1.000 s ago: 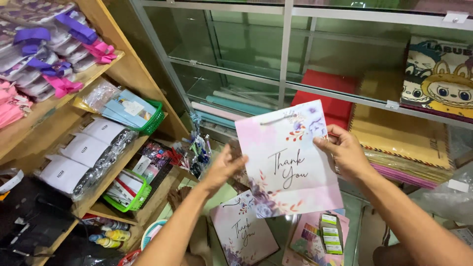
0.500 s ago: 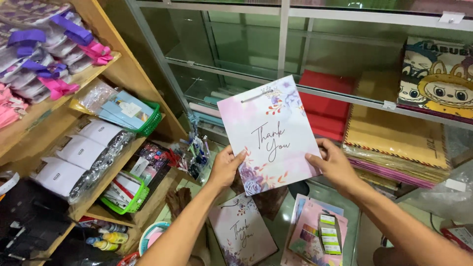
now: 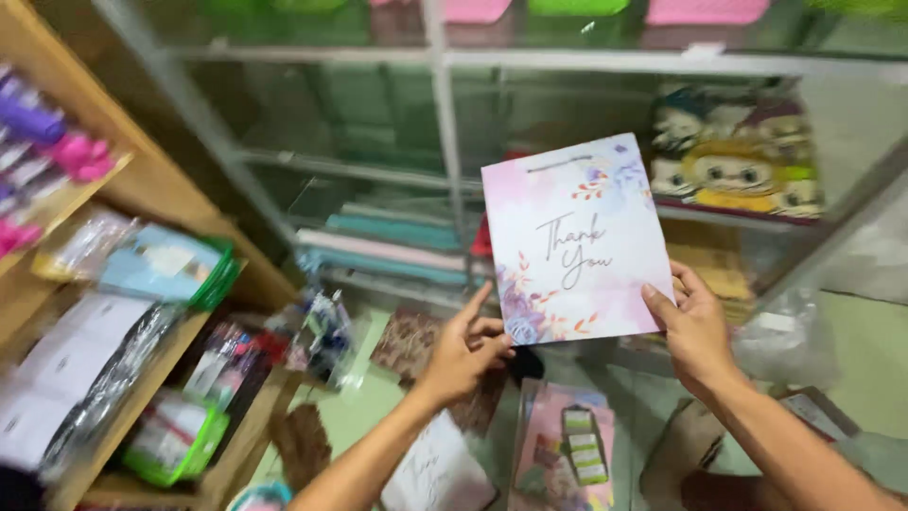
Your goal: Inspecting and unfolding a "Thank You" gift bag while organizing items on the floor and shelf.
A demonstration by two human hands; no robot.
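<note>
Head view looks down into a shop corner, and starting at nine o'clock there is a slanted wooden display shelf (image 3: 156, 189) stacked with clear plastic packets of small goods (image 3: 90, 378), with purple and pink items at its upper end. Moving right, toward six o'clock, the left hand (image 3: 463, 355) comes up with its fingers loosely curled and the forefinger stretched out, its tips pinching the lower left corner of a flat white paper gift bag with pink and purple watercolour flowers and cursive lettering (image 3: 577, 241). That bag is held upright in the air just right of centre, in front of a glass-fronted metal cabinet (image 3: 435, 142) whose shelves carry folded teal and red stock. At about four o'clock the right hand (image 3: 695, 331) grips the bag's lower right corner, thumb on the front face, the other fingers hidden behind, so I cannot tell how they lie. Below the hands, at six o'clock, more flat floral gift bags (image 3: 558, 454) lie on the floor. At two o'clock a cartoon-printed cushion (image 3: 738, 166) sits behind the glass. To my eye the bag is being lifted and looked over; the next move would call for keeping both corner grips even so that the thin paper stays flat and does not crease.
</note>
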